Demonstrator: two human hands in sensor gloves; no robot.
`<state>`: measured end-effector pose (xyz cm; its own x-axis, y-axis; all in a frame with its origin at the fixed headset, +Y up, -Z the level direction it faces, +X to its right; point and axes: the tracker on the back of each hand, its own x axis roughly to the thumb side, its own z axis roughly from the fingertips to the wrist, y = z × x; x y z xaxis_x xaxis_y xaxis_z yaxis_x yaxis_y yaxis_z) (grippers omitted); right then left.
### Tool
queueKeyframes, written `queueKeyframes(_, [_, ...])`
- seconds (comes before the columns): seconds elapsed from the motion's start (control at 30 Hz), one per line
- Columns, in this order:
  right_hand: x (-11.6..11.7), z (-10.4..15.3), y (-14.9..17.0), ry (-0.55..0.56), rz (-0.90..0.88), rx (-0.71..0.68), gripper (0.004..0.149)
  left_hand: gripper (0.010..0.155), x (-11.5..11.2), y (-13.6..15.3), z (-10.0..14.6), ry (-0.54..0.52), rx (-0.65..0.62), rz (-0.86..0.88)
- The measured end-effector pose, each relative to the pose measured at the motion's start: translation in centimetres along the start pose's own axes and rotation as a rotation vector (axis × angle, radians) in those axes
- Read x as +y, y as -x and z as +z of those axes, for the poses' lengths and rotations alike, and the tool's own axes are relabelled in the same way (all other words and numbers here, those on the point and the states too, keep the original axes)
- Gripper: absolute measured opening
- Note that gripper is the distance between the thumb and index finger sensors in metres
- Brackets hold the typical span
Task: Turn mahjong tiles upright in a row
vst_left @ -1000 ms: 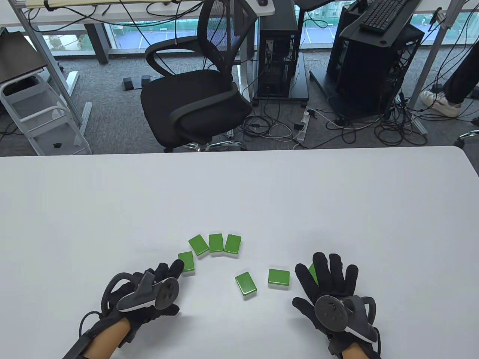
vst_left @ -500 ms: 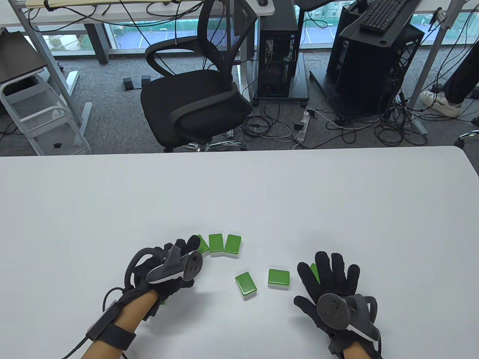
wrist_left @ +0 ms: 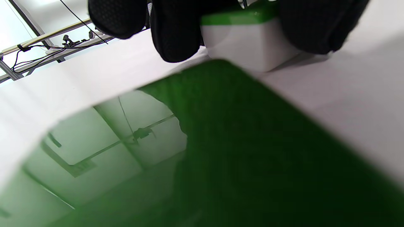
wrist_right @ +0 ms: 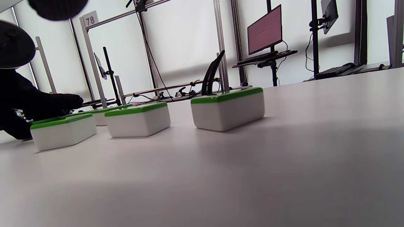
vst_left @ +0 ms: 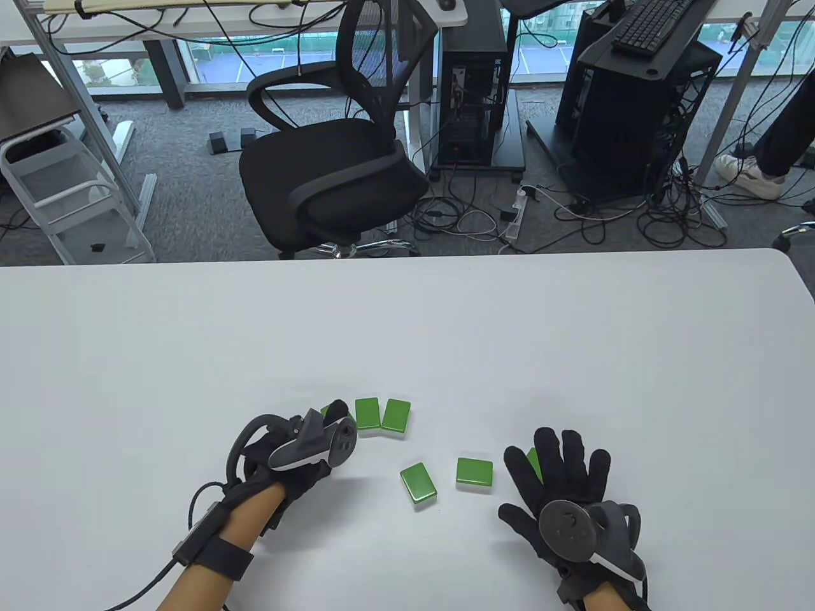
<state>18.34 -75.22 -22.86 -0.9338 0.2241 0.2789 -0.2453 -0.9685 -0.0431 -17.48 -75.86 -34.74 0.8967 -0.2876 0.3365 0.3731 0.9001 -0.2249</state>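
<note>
Tiles, green backs up, lie flat on the white bench nr its near edge. L hand is over the left end of the far group; in the left wrist view its fingers grip a green-topped tile by its sides, resting on the bench. A second tile fills that view below, close to the lens and blurred; its exact position is prob. under the palm. Two more tiles sit touching, just right of the L hand. Two separate tiles lie nearer the front edge, centre. R hand rests flat on the bench, fingers spread, gripping nothing; one tile shows partly beneath its fingers.
</note>
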Motion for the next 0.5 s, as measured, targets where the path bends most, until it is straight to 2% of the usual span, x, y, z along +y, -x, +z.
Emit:
queueKeyframes(0.13, [0.0,0.0,-0.1,0.000,0.000,-0.007,0.075,0.095,0.1,0.3,0.9,-0.009,-0.054,0.059])
queueKeyframes(0.33, [0.1,0.0,-0.2,-0.005,0.006,-0.018,0.075,0.095,0.6,1.1,4.8,-0.112,-0.179,0.114])
queueKeyframes(0.5, [0.1,0.0,-0.4,0.000,0.004,-0.023,0.075,0.095,0.0,1.5,7.4,-0.160,-0.232,0.123])
